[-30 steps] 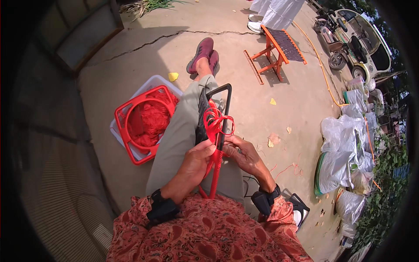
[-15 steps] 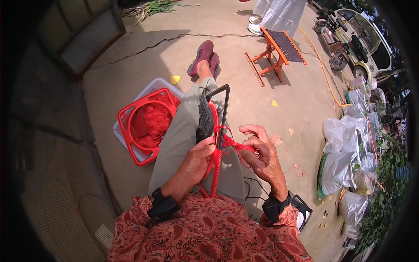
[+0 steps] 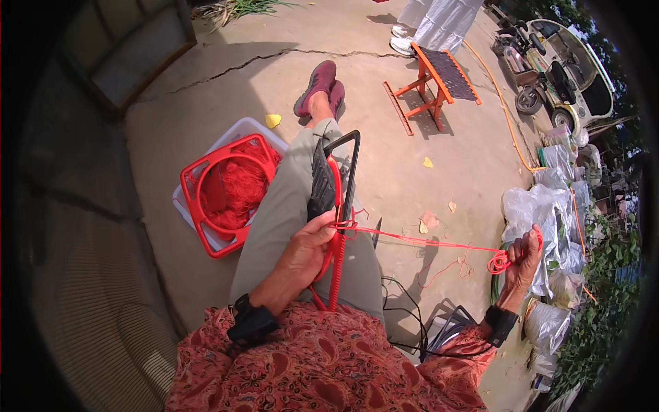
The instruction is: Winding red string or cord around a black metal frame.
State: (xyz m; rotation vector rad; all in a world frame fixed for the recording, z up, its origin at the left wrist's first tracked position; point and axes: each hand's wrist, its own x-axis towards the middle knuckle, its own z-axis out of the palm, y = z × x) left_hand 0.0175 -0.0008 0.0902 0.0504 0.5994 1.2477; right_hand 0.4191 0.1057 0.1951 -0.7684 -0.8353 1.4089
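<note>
Across my lap lies a red and black frame (image 3: pixel 336 275) with a bent black bar at its far end and a ribbed red edge. My left hand (image 3: pixel 310 250) pinches it near the middle, thumb on top, where red cord is wound round the bar. From there the red cord (image 3: pixel 439 243) runs taut to the right. My right hand (image 3: pixel 523 262) is out at the right, closed round a looped bundle of this cord. A thin loose red strand hangs below the taut cord.
A red plastic frame (image 3: pixel 194 206) and red netting or yarn (image 3: pixel 240 189) rest in a white tub (image 3: pixel 237 129) beside my left leg. An orange folding stool (image 3: pixel 439 89) stands ahead, near another person's white shoes (image 3: pixel 403 45). Plastic bags (image 3: pixel 532 213) line the right side.
My right hand has swung out to the right with the cord bundle, and the cord is now stretched. My left hand has stayed on the frame.
</note>
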